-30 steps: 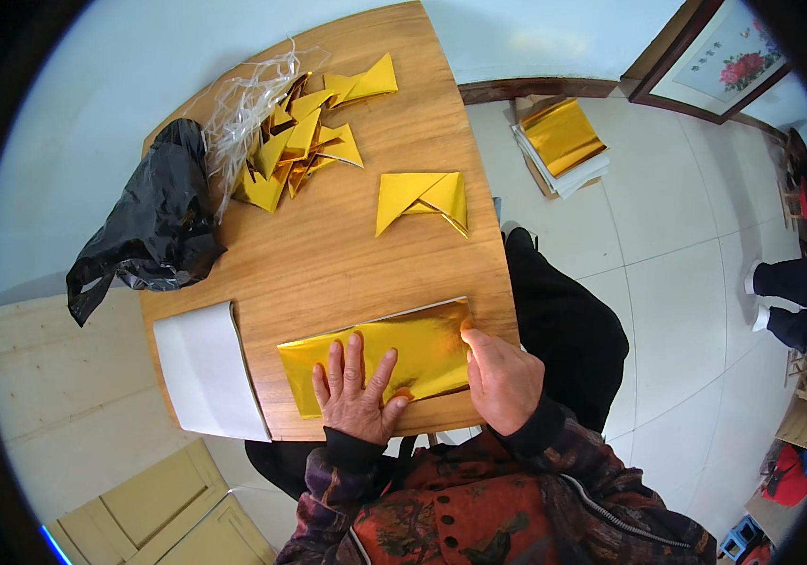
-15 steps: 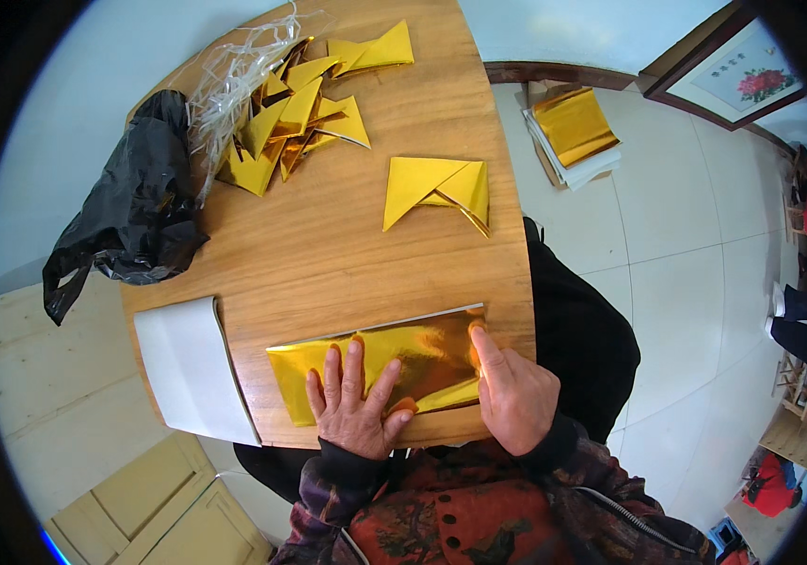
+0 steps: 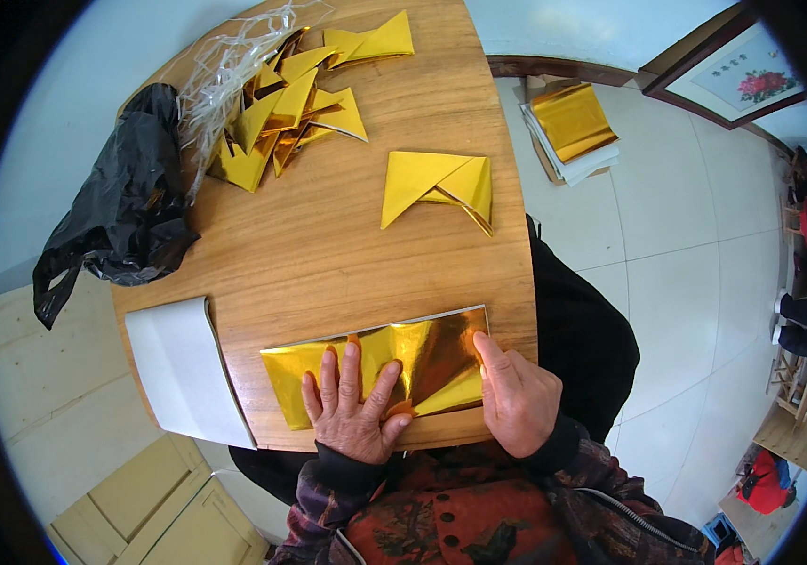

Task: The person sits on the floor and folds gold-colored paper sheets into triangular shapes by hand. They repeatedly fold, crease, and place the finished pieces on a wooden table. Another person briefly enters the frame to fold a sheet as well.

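A folded sheet of shiny gold foil paper [image 3: 441, 348] lies near the table's front edge, its pale edge showing along the far side. My left hand [image 3: 354, 405] rests flat on its left half, fingers spread, palm down. At the paper's right end is my right hand [image 3: 521, 391], index finger pressed on the edge and the other fingers curled in; what lies under the thumb is partly hidden. Farther off sits a folded gold foil piece [image 3: 431, 179] with crossed flaps. A pile of folded gold pieces [image 3: 286, 113] lies at the back left.
A white folded stack of paper [image 3: 187, 367] lies left of my hands. Behind it are a black plastic bag [image 3: 126, 198] and clear plastic strands [image 3: 220, 85]. On the tiled floor at right stands a stack of gold and white sheets [image 3: 573, 127]. The wooden table [image 3: 328, 254] has a curved edge.
The right index fingertip has slipped slightly nearer along the paper's right edge. The left hand stays flat on the paper. The whole view has shifted a little.
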Demonstrator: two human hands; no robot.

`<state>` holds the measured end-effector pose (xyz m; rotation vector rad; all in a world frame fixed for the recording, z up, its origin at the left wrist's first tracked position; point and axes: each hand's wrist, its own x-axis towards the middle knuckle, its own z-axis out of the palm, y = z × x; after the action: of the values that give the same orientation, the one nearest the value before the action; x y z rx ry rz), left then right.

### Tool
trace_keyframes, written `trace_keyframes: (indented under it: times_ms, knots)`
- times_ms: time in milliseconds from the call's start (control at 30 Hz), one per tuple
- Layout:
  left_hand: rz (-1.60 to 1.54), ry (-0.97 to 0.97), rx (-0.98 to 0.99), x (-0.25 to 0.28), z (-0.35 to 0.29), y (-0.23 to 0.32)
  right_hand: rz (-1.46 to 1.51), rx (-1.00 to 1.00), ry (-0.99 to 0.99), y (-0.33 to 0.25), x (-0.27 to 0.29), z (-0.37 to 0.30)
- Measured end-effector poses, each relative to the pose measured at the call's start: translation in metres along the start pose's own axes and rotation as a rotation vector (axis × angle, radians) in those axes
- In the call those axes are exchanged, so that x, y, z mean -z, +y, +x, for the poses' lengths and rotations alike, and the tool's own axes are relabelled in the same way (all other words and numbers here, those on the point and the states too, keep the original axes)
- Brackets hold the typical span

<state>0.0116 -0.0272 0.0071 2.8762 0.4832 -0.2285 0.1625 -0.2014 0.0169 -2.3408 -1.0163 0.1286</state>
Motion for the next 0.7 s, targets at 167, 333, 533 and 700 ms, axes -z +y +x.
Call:
trace_keyframes:
  times_ms: [167, 333, 533, 700]
  knots:
    - [-0.007, 0.005, -0.004, -0.0014, -0.0001, -0.0008, -0.001, -0.009, -0.003, 0.0, 0.0001, 0.0004]
    - [-0.006, -0.004, -0.004, -0.0006, -0.0006, -0.001, -0.011, -0.008, -0.01, -0.0003, 0.0004, 0.0003]
    - [-0.005, -0.005, -0.003, 0.0, -0.0005, -0.0005, -0.01, -0.012, -0.002, 0.0001, -0.0005, -0.0002]
    - [0.0, 0.007, -0.007, 0.0005, 0.0003, -0.0002, -0.013, -0.016, -0.002, -0.0009, -0.0003, 0.0004]
